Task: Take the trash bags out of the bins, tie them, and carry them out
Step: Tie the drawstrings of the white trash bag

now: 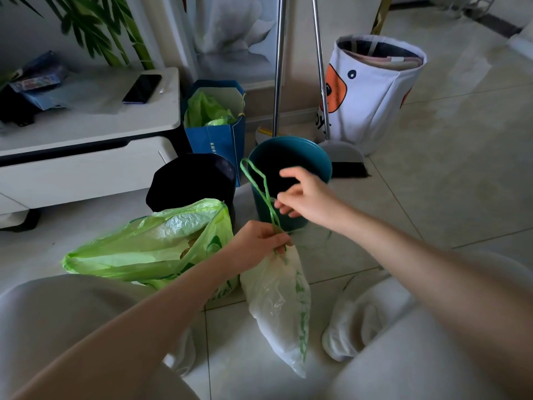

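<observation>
My left hand [256,241] pinches the gathered neck of a white trash bag [277,307] that hangs down to the floor tiles. Its green drawstring [258,186] stands up from the neck in a long loop. My right hand [302,194] hovers beside the string with fingers spread, holding nothing. Behind the string stands a teal bin [314,157] without a bag. A black bin [190,180] sits left of it. In front of the black bin lies an open green trash bag [144,246] with rubbish inside.
A blue paper bag [219,137] with green plastic stands behind the bins. A broom and dustpan [343,157] lean by a white fabric basket [372,93]. A low white cabinet [86,157] with a phone [142,88] is at left. My knees frame the bottom.
</observation>
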`<state>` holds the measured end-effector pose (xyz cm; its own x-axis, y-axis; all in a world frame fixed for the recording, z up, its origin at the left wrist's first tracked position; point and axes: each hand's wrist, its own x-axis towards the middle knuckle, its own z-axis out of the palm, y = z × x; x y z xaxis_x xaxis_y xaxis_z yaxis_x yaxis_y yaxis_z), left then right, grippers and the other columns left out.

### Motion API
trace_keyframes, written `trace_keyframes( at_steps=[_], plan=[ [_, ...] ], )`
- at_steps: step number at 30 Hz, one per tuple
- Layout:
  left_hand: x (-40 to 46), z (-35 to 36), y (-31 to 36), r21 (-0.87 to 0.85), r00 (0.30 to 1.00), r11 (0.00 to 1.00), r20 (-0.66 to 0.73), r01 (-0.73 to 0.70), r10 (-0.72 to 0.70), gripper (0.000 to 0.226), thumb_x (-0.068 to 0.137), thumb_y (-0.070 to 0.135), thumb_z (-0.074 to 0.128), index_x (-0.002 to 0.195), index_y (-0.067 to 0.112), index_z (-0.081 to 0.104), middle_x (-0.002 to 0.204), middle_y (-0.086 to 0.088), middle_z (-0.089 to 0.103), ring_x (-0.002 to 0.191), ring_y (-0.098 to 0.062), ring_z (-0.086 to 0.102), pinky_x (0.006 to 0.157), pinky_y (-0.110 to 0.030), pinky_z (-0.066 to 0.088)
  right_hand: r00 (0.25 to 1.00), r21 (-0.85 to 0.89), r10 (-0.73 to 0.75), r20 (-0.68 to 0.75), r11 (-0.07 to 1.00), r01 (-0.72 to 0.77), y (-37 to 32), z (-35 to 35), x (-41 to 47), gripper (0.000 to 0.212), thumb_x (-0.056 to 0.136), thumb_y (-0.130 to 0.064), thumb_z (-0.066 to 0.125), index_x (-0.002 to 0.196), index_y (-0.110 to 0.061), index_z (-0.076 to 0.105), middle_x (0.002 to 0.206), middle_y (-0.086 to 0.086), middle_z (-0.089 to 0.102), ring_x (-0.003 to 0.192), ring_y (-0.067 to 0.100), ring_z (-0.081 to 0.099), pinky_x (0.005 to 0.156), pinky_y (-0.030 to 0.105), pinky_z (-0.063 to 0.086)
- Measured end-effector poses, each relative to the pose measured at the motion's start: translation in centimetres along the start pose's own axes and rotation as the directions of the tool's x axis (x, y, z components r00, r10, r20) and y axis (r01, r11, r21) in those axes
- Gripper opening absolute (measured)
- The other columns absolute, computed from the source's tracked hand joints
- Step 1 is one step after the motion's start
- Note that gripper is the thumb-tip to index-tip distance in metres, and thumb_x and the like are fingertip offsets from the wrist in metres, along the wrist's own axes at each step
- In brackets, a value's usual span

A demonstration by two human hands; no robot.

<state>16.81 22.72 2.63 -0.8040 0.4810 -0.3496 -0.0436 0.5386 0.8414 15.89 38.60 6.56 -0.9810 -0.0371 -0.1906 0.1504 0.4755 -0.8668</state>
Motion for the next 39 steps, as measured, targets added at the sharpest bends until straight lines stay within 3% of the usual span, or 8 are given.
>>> trace_keyframes(
  at_steps=[5,7,10,14,18,25,31,39],
  plan=[
    [0.1,-0.7,-1.1,-0.142,0.999,0.989,-0.013,0.039,-0.042,0.028,0.092,0.023,0.058,0.071,0.015,0.075,0.080,-0.006,0.075,0.087,-0.032,0.067,0.088,-0.037,0.053,0.981,-0.332,0.080,0.178,0.943,-0.017,2.4,0.8,-1.6,0.038,0.096,-0.037,0.046,0.079,-0.007,0.063,0.073,0.011,0.068,0.069,0.023,0.067,0.065,0.037,0.051],
    [0.1,-0.9,-1.3,-0.244,0.995,0.966,-0.026,0.087,-0.096,0.025,0.094,0.021,0.055,0.078,0.017,0.073,0.077,-0.002,0.074,0.078,-0.015,0.068,0.079,-0.023,0.054,0.972,-0.343,0.082,0.222,0.939,-0.001,2.7,0.7,-2.2,0.034,0.094,-0.034,0.049,0.073,-0.011,0.064,0.064,0.000,0.066,0.059,0.013,0.062,0.062,0.035,0.050],
    [0.1,-1.3,-1.7,-0.343,0.990,0.930,-0.012,0.131,-0.144,0.021,0.095,0.024,0.052,0.093,0.018,0.072,0.078,0.004,0.074,0.071,-0.001,0.064,0.074,-0.021,0.048,0.955,-0.270,0.111,0.275,0.962,-0.034,2.3,0.2,-2.6,0.031,0.094,-0.029,0.050,0.074,-0.016,0.069,0.055,-0.006,0.058,0.047,0.007,0.048,0.048,0.022,0.040],
    [-0.1,-1.5,-1.8,-0.360,0.990,0.923,0.019,0.135,-0.138,0.020,0.095,0.023,0.053,0.094,0.019,0.072,0.082,0.006,0.074,0.074,0.002,0.064,0.066,-0.013,0.046,0.866,-0.148,0.207,0.455,0.977,-0.156,2.6,-0.4,-2.7,0.029,0.093,-0.031,0.052,0.079,-0.020,0.074,0.062,-0.001,0.059,0.058,0.016,0.051,0.055,0.032,0.040],
    [-0.1,-1.8,-1.6,-0.275,0.995,0.956,0.040,0.103,-0.096,0.016,0.092,0.019,0.058,0.089,0.021,0.073,0.084,0.007,0.074,0.080,0.000,0.065,0.071,-0.013,0.048,0.935,-0.205,0.155,0.319,0.974,-0.092,4.2,0.4,-1.7,0.016,0.091,-0.018,0.057,0.086,-0.025,0.071,0.087,0.003,0.073,0.082,0.022,0.069,0.075,0.036,0.056],
    [-0.6,-2.3,-1.0,-0.113,1.000,0.994,0.022,0.009,-0.007,0.016,0.089,0.011,0.062,0.099,0.004,0.072,0.080,0.006,0.069,0.062,0.013,0.060,0.060,-0.002,0.042,0.952,-0.093,-0.013,0.306,0.995,0.044,5.1,3.5,-1.6,0.031,0.077,-0.010,0.073,0.087,-0.035,0.058,0.087,-0.002,0.063,0.078,0.008,0.059,0.069,0.023,0.050],
    [-1.2,-3.0,-0.9,0.078,0.995,0.993,0.053,-0.088,0.084,0.009,0.083,0.016,0.070,0.090,0.012,0.074,0.079,0.005,0.072,0.067,0.008,0.060,0.067,-0.006,0.046,0.969,-0.164,-0.060,0.240,0.981,0.101,4.9,3.8,-1.5,0.027,0.077,-0.018,0.069,0.073,-0.042,0.058,0.081,-0.006,0.066,0.078,0.013,0.064,0.069,0.026,0.050],
    [-1.2,-2.3,-1.9,0.363,0.948,0.904,-0.133,-0.226,0.290,0.010,0.076,0.015,0.075,0.079,0.021,0.068,0.072,0.012,0.065,0.062,0.003,0.057,0.062,-0.009,0.042,0.970,-0.138,-0.025,0.243,0.989,0.061,4.7,3.8,-1.2,0.021,0.077,-0.019,0.070,0.070,-0.036,0.061,0.076,-0.012,0.064,0.074,0.005,0.058,0.072,0.026,0.047]
  ],
)
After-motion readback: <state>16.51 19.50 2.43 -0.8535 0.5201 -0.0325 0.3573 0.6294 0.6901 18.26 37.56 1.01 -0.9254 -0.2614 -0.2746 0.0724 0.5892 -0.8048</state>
